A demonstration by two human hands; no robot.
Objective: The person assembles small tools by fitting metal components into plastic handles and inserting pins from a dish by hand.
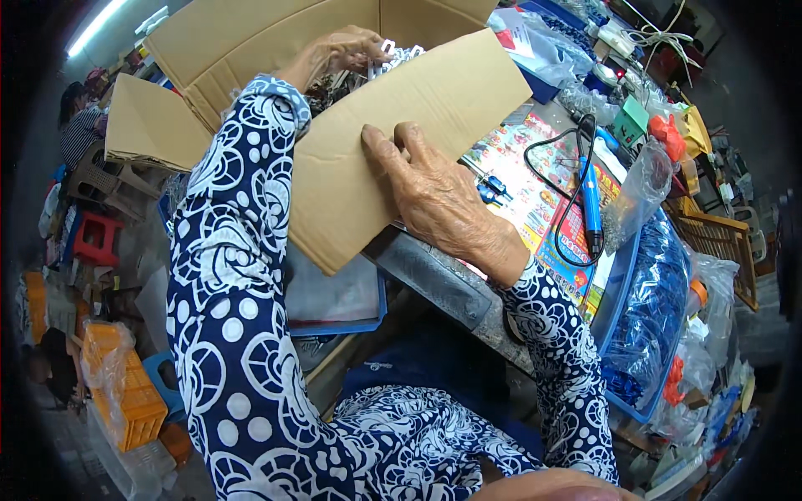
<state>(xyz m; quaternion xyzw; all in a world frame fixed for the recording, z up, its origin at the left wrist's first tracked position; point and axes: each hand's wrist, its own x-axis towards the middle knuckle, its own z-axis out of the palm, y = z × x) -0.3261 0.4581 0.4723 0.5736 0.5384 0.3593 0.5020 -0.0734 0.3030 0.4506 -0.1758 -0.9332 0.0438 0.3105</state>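
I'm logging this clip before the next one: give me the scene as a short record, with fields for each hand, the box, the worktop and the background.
Left hand: inside the box, fingers at white pieces; grip unclear
Right hand: resting on the flap, fingertips against it
Box: cardboard, open, near flap folded outward
Worktop: printed sheets, blue corded tool
Background: red stool, orange crate, person in striped top

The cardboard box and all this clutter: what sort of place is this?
Probably a small workshop, perhaps for assembly or packing: there's a blue corded tool, a blue tray of shiny blue pieces, and a large open cardboard box.
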